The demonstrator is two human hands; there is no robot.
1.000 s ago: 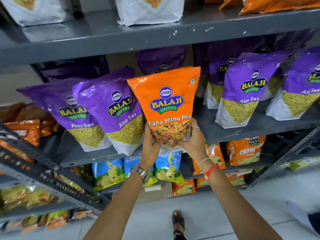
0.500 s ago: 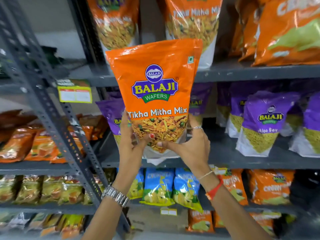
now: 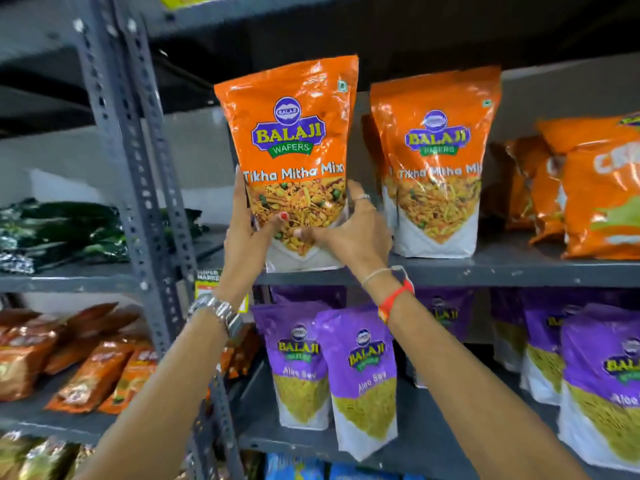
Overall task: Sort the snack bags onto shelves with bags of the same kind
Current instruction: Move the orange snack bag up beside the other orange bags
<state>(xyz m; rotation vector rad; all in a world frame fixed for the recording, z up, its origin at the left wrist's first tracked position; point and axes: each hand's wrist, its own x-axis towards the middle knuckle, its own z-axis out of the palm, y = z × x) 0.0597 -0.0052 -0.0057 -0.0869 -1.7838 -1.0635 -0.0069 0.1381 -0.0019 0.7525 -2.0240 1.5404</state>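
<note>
An orange Tikha Mitha Mix bag (image 3: pixel 294 133) stands upright at the left end of the upper grey shelf (image 3: pixel 502 271). My left hand (image 3: pixel 247 226) grips its lower left side and my right hand (image 3: pixel 349 230) its lower right side. Its white base sits at the shelf's front edge. Right beside it stands another Tikha Mitha Mix bag (image 3: pixel 438 161) of the same kind. Purple Aloo Sev bags (image 3: pixel 363 368) fill the shelf below.
Orange crunchy-snack bags (image 3: pixel 595 188) lie at the right end of the upper shelf. A perforated grey upright (image 3: pixel 138 168) divides this rack from the left rack, which holds dark green bags (image 3: pixel 62 230) and orange-brown packets (image 3: pixel 86 368). Blue bags (image 3: pixel 294 469) show at the bottom.
Both hands have lifted the orange bag from in front of the purple-bag shelf up to the shelf above, beside the matching orange bag. The view has tilted upward.
</note>
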